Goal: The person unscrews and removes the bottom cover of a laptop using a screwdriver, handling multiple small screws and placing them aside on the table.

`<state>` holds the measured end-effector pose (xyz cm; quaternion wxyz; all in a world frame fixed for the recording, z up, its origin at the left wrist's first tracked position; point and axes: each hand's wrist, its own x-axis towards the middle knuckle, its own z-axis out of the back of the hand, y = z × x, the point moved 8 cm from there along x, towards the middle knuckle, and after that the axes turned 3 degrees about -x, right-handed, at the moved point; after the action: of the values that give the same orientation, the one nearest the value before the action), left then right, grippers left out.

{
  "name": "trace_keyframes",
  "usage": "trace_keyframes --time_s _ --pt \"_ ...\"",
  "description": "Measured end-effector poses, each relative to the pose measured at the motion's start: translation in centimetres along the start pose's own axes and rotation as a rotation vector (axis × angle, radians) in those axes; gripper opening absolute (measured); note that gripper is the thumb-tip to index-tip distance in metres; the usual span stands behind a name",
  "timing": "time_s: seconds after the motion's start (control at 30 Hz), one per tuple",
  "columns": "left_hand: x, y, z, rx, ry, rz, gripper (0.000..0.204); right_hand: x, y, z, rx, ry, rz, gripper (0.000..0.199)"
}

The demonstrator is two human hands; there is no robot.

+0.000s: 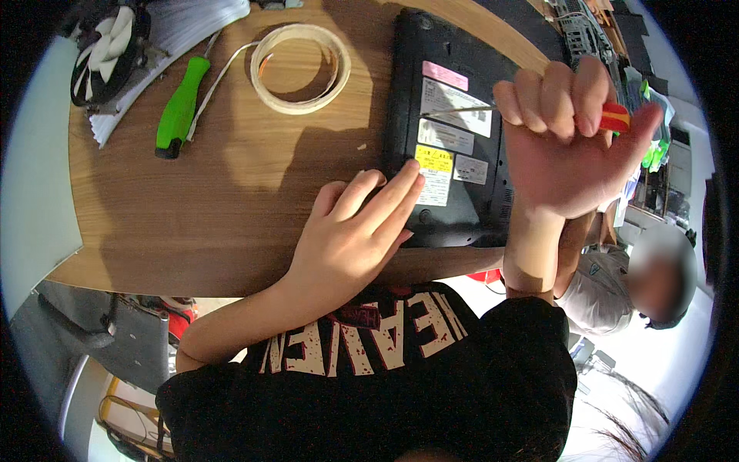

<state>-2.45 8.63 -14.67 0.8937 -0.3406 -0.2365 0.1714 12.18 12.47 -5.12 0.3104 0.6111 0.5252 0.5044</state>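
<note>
A wooden table (pixel 231 192) sits under the fingers. Its near edge runs by the left wrist, and bare wood to the left of the left fingers gives that hand room to slide. A black laptop (pixel 462 199) lies bottom up, reaching from the left fingertips to under the right fingers, its near side close to the table edge. The left hand (pixel 350 231) lays two straight fingers, side by side, over the laptop's left edge; the others bend and pinch nothing. The right hand (pixel 566 150) curls its fingers around a red screwdriver (pixel 613 118), thumb sticking out. Its tip is just past the left fingertips; I can't tell if it touches. It looks like lining up the tip, so the next move calls for a steady point and a still laptop. Beyond the left fingers are a tape roll (pixel 263 88) and a green screwdriver (pixel 182 108), well apart from the work. A small yellow sticker (pixel 435 158) is at the left fingertips.
</note>
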Motion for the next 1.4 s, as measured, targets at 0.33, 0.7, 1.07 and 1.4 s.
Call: trace_keyframes --time_s 0.33,0.7,1.07,1.4 --pt "-0.9 0.8 0.2 -0.217 -0.099 -0.123 0.038 2.3 -3.0 -0.5 -0.162 0.04 -0.221 0.048" --pt "-0.7 0.6 -0.2 -0.211 -0.069 -0.134 0.033 5.1 -2.4 -3.7 -0.271 0.004 -0.173 0.067" --pt "-0.5 0.2 1.1 -0.297 -0.083 -0.21 0.033 3.0 -3.3 -0.1 -0.049 0.263 -0.118 0.054" --pt "1.5 2.1 1.4 -0.33 -0.207 -0.03 0.023 -4.8 -3.5 9.2 0.339 -0.612 0.177 0.033"
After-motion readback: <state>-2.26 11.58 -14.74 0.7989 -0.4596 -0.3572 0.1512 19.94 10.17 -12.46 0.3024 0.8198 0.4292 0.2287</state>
